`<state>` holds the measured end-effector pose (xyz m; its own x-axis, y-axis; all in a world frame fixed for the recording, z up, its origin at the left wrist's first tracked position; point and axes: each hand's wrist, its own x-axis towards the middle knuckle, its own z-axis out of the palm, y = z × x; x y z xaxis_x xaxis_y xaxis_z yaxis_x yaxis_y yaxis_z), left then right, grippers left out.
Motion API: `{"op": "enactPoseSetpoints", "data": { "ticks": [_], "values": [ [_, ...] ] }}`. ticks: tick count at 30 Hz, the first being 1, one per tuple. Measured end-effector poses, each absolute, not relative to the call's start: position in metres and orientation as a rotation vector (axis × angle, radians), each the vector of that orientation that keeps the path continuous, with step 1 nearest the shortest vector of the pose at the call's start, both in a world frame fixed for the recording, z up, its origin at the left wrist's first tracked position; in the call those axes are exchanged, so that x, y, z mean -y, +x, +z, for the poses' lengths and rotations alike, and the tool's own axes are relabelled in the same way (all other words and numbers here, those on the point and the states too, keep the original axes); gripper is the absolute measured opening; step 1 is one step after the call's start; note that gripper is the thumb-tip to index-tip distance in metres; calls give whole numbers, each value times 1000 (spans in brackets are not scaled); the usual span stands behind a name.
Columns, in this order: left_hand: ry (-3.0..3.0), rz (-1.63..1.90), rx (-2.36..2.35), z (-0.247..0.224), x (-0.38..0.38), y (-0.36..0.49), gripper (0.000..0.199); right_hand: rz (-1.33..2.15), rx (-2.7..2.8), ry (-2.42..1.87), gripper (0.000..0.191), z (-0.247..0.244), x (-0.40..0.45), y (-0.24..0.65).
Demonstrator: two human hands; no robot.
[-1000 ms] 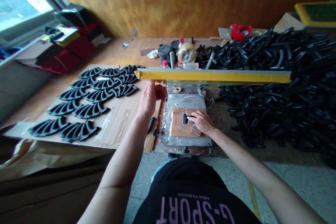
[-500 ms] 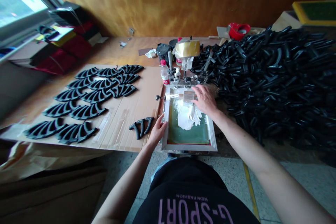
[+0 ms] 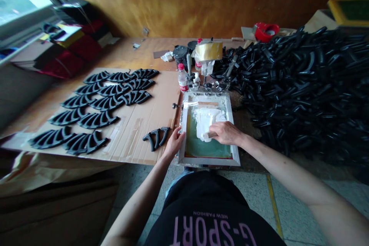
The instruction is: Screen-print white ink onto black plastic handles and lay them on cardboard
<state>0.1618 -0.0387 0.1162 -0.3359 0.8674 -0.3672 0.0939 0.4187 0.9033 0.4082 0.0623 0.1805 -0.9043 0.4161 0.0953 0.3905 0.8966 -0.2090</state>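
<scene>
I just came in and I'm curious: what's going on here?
A person's right hand presses a small scraper into white paste on a green screen, while their left hand holds the metal frame. Black fin-shaped pieces lie in rows on cardboard, and a big heap of black pieces sits on the right.

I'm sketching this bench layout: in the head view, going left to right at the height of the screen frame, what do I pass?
Rows of black fan-shaped parts → lone black forked part → left hand → silkscreen frame → right hand → heap of black parts
</scene>
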Motion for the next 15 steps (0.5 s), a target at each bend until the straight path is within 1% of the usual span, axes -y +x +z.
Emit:
{"op": "enactPoseSetpoints", "data": {
  "ticks": [2,5,8,10,11,13,14,15],
  "values": [
    [840,1035,-1715,118,39,161,57,174,2832,-699,17,174,-60,405],
    [822,1047,-1692,117,41,161,61,90,2816,-611,25,162,-47,408],
    [798,1050,-1688,117,41,160,65,202,2832,-564,18,164,-44,411],
    [787,1039,-1671,123,41,159,68,275,2764,-675,12,175,-57,404],
    [790,1031,-1652,128,41,158,70,297,2706,-752,14,182,-68,398],
    [834,1020,-1627,145,41,156,72,312,2575,-903,35,199,-95,386],
    [874,1031,-1625,156,41,155,70,306,2516,-966,46,208,-110,383],
    [913,1057,-1627,169,40,153,65,293,2456,-1025,53,217,-126,384]
  ]
}}
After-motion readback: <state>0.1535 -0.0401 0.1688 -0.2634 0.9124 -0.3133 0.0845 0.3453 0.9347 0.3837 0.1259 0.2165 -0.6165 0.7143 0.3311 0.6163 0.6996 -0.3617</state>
